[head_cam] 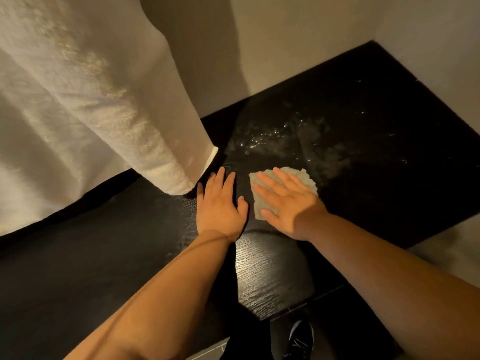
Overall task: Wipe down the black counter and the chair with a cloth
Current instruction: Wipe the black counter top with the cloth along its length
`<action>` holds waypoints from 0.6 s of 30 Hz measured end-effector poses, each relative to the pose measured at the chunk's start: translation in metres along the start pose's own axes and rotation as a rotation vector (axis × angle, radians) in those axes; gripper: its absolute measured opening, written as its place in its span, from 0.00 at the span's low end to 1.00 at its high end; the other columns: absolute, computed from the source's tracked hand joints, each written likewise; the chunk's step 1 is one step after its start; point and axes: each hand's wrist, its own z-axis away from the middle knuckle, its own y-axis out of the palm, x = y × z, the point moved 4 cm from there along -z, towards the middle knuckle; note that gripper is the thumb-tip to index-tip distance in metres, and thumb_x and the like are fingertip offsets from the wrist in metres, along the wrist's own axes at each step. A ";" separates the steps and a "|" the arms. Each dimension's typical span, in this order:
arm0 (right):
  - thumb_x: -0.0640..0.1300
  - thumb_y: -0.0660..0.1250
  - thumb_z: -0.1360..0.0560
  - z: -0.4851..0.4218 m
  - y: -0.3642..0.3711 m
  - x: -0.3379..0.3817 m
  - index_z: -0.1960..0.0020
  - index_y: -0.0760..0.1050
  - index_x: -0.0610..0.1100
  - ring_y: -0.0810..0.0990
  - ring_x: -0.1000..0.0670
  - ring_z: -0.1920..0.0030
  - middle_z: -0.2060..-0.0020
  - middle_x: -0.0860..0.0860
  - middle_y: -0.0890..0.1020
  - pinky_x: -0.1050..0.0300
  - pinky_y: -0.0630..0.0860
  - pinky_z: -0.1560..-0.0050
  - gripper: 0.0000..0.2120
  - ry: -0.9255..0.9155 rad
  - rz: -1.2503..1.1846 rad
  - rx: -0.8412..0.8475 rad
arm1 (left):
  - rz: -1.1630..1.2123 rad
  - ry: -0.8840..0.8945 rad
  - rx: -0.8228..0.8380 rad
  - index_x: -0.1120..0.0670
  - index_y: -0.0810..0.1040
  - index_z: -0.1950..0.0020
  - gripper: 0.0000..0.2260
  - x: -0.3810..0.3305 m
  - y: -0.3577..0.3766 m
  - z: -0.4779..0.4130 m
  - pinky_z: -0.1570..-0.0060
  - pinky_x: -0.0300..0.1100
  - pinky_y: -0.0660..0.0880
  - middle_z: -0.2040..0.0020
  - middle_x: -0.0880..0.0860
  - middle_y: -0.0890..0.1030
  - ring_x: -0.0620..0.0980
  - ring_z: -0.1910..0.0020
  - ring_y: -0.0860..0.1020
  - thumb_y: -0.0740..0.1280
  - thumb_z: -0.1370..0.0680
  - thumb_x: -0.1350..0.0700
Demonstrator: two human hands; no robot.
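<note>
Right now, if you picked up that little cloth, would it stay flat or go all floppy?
Probably floppy: the cloth looks thin with ragged edges, flattened under the right hand. Likely light, and it may cling a little, since the black counter glistens wet.

I count two hands: my left hand (pixel 219 203) and my right hand (pixel 288 201), both with fingers spread flat. There are two bare forearms, one behind each hand. I see one cloth (pixel 283 188), pale and ragged-edged, under the right palm. There is one black table (pixel 389 141), with one patch of wet glints on its top beyond the cloth. One hanging white curtain (pixel 85 100) fills the left side. At the bottom edge I make out one dark shoe (pixel 301 339) with pale stripes. I count two wall faces, meeting in one corner at the table's far end.
</note>
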 end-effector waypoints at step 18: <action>0.65 0.41 0.18 -0.080 -0.032 -0.054 0.15 0.41 0.56 0.37 0.45 0.17 0.16 0.54 0.41 0.44 0.38 0.18 0.34 0.165 -0.008 -0.040 | -0.037 -0.071 0.070 0.43 0.56 0.15 0.34 -0.001 -0.001 -0.007 0.17 0.60 0.40 0.13 0.48 0.51 0.53 0.15 0.47 0.57 0.21 0.40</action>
